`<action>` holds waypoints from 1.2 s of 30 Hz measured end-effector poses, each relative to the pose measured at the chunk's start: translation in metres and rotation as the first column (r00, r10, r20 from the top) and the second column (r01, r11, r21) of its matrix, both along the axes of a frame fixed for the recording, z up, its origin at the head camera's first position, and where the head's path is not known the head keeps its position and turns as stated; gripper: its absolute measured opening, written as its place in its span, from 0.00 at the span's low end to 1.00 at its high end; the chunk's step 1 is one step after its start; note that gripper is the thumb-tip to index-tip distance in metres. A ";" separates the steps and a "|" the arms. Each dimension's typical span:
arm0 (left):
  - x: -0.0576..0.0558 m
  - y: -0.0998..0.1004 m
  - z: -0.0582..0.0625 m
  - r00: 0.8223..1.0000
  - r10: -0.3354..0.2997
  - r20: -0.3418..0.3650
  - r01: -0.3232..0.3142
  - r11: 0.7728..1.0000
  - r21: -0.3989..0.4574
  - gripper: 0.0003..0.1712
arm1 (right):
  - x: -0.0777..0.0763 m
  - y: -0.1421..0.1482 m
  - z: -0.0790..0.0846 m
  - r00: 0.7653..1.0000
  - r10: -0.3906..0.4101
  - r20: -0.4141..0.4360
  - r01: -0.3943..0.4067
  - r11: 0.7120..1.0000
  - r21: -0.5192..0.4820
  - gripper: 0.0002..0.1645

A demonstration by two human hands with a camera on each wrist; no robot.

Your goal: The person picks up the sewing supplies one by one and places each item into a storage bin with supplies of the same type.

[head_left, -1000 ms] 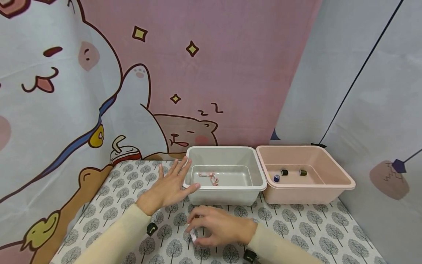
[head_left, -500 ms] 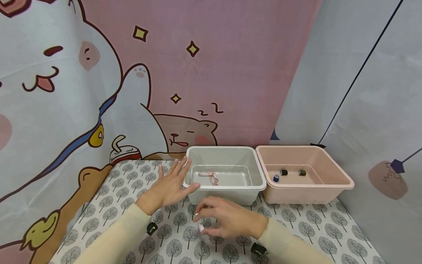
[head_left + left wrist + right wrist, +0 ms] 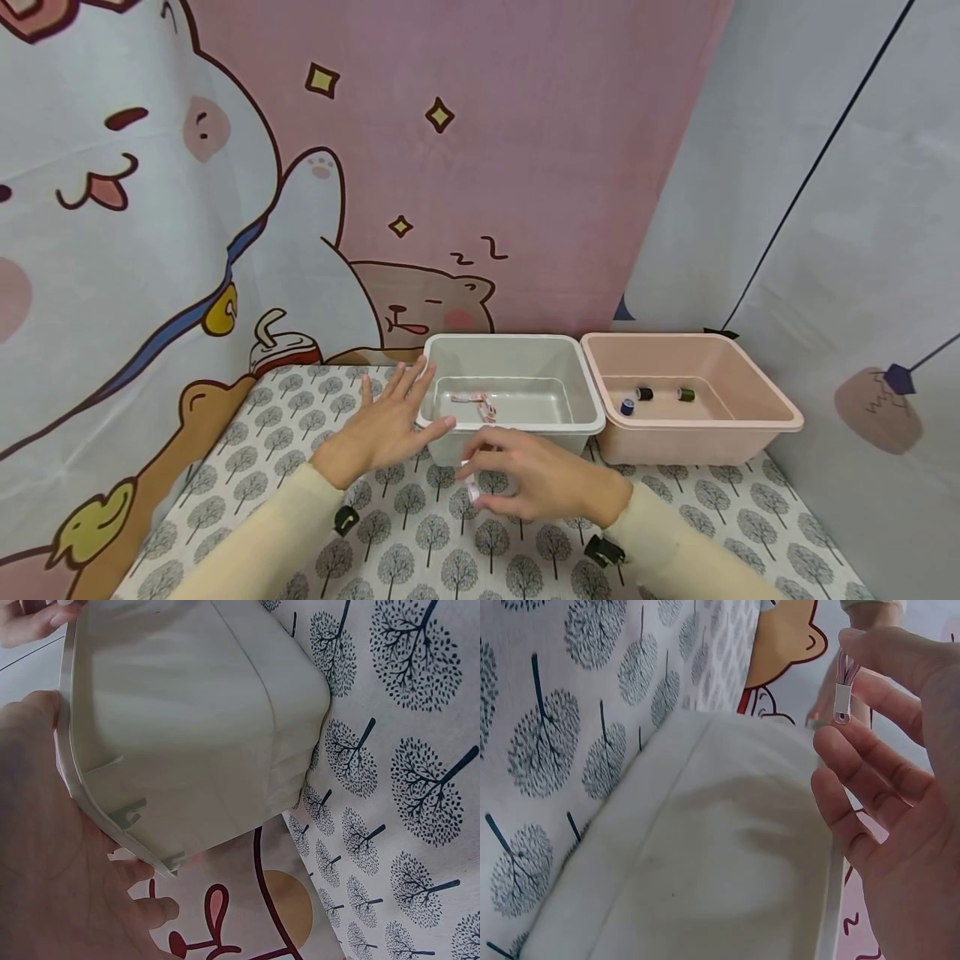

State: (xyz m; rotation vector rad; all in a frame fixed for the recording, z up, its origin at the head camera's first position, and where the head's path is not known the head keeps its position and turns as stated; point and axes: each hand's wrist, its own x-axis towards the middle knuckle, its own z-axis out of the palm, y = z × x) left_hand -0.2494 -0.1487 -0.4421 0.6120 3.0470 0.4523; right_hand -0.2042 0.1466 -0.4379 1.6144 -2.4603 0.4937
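Note:
My right hand (image 3: 536, 475) pinches a small skein of thread (image 3: 843, 697) between thumb and fingers. Pale pink-purple strands show, wrapped with a white band. It hangs above the table, just in front of the grey-white plastic bin (image 3: 517, 427). At that bin's left rim lies my left hand (image 3: 378, 429), its fingers straight and spread; the left wrist view shows it against the rim (image 3: 66, 757). On the bin's floor are several orange-pink and white banded skeins (image 3: 486, 407), lying close together.
A pink bin (image 3: 705, 423) stands right beside the grey one. Inside it lie a blue thread spool (image 3: 627, 407), a black spool (image 3: 643, 393) and a green spool (image 3: 686, 394). Under both bins is a tree-print cloth (image 3: 442, 533); a cartoon curtain (image 3: 540, 192) hangs behind.
My right hand has moved up and to the right, toward the grey bin's front wall, carrying the skein of thread. The left hand has stayed at the rim.

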 end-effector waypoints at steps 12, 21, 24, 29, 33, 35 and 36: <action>-0.001 0.000 -0.001 1.000 0.001 -0.010 -0.001 1.000 -0.003 0.62 | -0.012 0.012 0.018 0.999 0.001 -0.039 -0.003 0.998 -0.058 0.20; -0.001 0.000 -0.002 1.000 0.007 -0.013 -0.007 1.000 0.003 0.60 | -0.029 0.024 0.034 0.999 -0.009 -0.053 0.002 0.992 -0.127 0.19; -0.002 0.001 -0.002 1.000 0.008 -0.010 -0.008 1.000 0.004 0.61 | -0.038 0.028 0.039 0.999 0.008 -0.046 -0.016 0.987 -0.160 0.20; -0.002 0.000 -0.002 1.000 0.008 -0.013 -0.008 1.000 0.005 0.62 | -0.052 0.036 0.044 0.999 0.002 -0.035 -0.008 0.984 -0.176 0.21; -0.002 0.001 -0.003 1.000 0.005 -0.023 -0.005 1.000 0.008 0.62 | -0.063 0.041 0.048 0.999 -0.030 -0.044 0.022 0.985 -0.169 0.20; -0.002 0.001 -0.003 1.000 0.006 -0.025 -0.006 1.000 0.005 0.62 | -0.069 0.043 0.049 0.998 -0.040 -0.048 0.031 0.985 -0.172 0.20; -0.002 0.001 -0.003 1.000 0.006 -0.025 -0.006 1.000 0.004 0.62 | -0.071 0.043 0.050 0.998 -0.045 -0.049 0.036 0.984 -0.175 0.19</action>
